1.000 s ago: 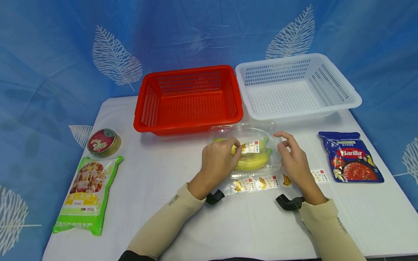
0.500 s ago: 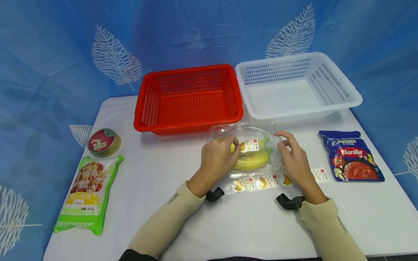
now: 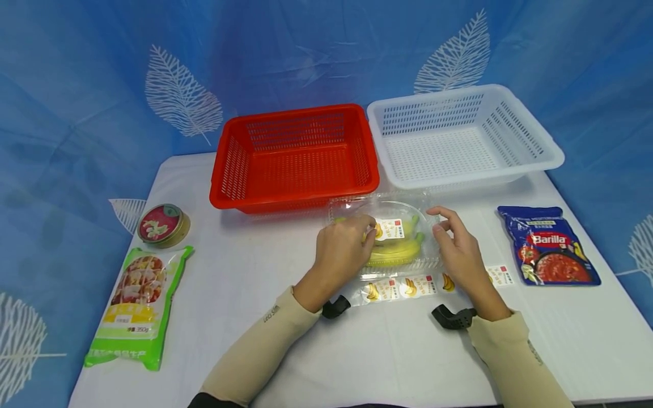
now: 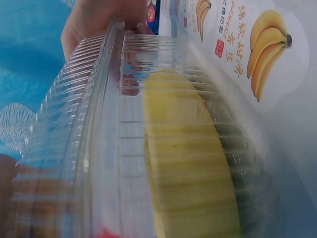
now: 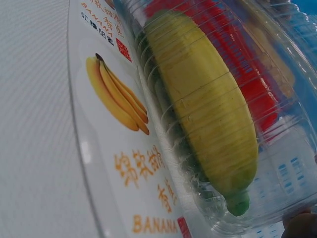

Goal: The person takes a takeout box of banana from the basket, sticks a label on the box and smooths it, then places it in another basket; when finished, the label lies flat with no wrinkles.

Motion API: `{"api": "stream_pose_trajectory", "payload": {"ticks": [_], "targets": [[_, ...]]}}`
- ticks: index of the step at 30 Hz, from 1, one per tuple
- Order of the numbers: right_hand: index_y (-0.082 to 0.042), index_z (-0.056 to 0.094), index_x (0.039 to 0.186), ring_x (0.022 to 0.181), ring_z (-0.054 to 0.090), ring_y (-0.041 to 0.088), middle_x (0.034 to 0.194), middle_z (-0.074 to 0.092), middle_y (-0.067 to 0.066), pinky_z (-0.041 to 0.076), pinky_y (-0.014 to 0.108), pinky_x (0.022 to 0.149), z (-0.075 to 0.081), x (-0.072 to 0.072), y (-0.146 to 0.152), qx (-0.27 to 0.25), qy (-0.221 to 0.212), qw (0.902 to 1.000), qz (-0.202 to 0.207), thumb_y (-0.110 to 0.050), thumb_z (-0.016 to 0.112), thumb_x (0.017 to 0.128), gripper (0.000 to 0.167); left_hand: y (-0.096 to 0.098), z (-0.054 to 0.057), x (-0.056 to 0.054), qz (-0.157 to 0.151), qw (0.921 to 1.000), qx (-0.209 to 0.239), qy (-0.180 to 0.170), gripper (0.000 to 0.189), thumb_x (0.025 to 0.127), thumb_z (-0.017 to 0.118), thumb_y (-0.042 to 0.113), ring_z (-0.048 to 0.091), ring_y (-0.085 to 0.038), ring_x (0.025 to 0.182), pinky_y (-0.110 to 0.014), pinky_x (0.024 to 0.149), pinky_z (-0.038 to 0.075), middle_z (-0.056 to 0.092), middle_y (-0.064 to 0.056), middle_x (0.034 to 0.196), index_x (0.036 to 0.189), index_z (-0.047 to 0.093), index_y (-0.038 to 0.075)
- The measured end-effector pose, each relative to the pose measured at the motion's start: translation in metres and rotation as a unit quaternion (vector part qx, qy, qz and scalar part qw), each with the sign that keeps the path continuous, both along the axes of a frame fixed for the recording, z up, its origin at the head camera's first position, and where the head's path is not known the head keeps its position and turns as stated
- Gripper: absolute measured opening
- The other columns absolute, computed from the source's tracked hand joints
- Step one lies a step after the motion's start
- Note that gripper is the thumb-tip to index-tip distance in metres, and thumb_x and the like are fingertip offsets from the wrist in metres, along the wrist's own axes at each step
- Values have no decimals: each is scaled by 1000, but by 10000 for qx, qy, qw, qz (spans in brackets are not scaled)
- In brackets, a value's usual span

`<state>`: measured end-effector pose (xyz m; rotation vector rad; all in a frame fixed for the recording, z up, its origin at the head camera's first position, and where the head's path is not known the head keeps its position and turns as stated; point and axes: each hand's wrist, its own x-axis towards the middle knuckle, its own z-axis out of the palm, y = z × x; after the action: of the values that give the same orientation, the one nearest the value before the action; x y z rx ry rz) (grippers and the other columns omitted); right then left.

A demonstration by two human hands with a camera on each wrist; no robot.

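On the table stands a closed clear plastic clamshell box (image 3: 431,263) with yellow bananas (image 3: 395,253) inside. A white banana label (image 3: 390,229) is at the middle of its lid. My left hand (image 3: 343,241) is over the lid's left part, its curled fingers and thumb pinching the label's left end. At the box's right end, my right hand (image 3: 459,249) holds the edge between thumb and fingers; the left wrist view shows this hand (image 4: 99,20) at the far end. A strip of banana labels (image 3: 398,288) lies along the box's near side, partly under the right hand.
Behind the box stand a red basket (image 3: 293,201) and a white basket (image 3: 459,178). A blue Barilla pouch (image 3: 548,246) lies at the right. A round tin (image 3: 163,225) and a green-and-white food bag (image 3: 135,311) are at the left.
The label on the lid, tilted before, now lies more level, with the left hand's fingers shifted slightly at its end. The right hand and the box keep their places.
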<state>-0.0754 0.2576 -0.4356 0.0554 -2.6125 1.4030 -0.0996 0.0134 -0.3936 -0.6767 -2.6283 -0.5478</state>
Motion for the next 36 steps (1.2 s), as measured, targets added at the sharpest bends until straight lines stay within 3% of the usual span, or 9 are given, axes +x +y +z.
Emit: {"api": "stream_pose_trajectory", "payload": {"ticks": [3, 7, 14, 19, 23, 31, 36], "targets": [[-22, 52, 143, 46, 37, 12, 100, 56, 13, 36, 29, 46, 0, 0, 0, 4, -6, 10000, -6, -27, 43, 110, 35, 1, -1, 1, -29, 10000, 22, 33, 5, 90, 76, 22, 55, -13, 52, -27, 42, 38, 73, 8, 80, 92, 77, 18], [-22, 52, 143, 45, 37, 12, 101, 56, 13, 36, 30, 45, 0, 0, 1, 4, -13, 10000, -17, -27, 43, 110, 35, 3, -1, 1, -71, 10000, 7, 61, 4, 91, 75, 23, 51, -11, 50, -25, 42, 35, 69, 8, 74, 91, 77, 19], [-22, 52, 143, 45, 37, 11, 100, 55, 11, 35, 29, 45, 0, 1, 2, -17, -18, 10000, -15, -27, 43, 110, 35, 7, -2, 4, -657, 9978, -5, 95, 8, 94, 74, 25, 54, -6, 52, -20, 43, 33, 68, 8, 71, 93, 81, 22], [-22, 52, 143, 46, 37, 11, 99, 54, 11, 35, 29, 45, 1, 1, 2, -30, -14, 10000, 7, -26, 43, 110, 35, 8, -3, 6, -1059, 9934, 344, 279, 12, 94, 74, 28, 66, -7, 62, -20, 45, 38, 75, 7, 84, 98, 81, 19], [-22, 52, 143, 47, 38, 12, 98, 52, 9, 35, 29, 45, 1, 1, 1, -20, -26, 10000, 2, -26, 42, 110, 35, 5, 0, 5, -1239, 9884, 769, 428, 13, 92, 77, 24, 68, -8, 65, -20, 47, 41, 77, 4, 90, 101, 79, 16], [-21, 52, 143, 48, 39, 12, 98, 53, 10, 36, 29, 45, 1, 0, 1, -12, -8, 10000, -6, -26, 42, 110, 35, -17, 6, -2, -1092, 9821, 1461, 462, 11, 94, 73, 20, 52, -7, 57, -22, 47, 38, 73, 3, 83, 98, 78, 11], [-21, 52, 143, 48, 39, 12, 99, 55, 11, 36, 29, 46, 1, 0, 0, -6, -22, 10000, 3, -26, 42, 110, 35, -38, -2, -1, -771, 9850, 1523, 255, 26, 92, 77, 29, 48, -9, 61, -24, 48, 36, 64, 1, 80, 110, 77, 10]]}}
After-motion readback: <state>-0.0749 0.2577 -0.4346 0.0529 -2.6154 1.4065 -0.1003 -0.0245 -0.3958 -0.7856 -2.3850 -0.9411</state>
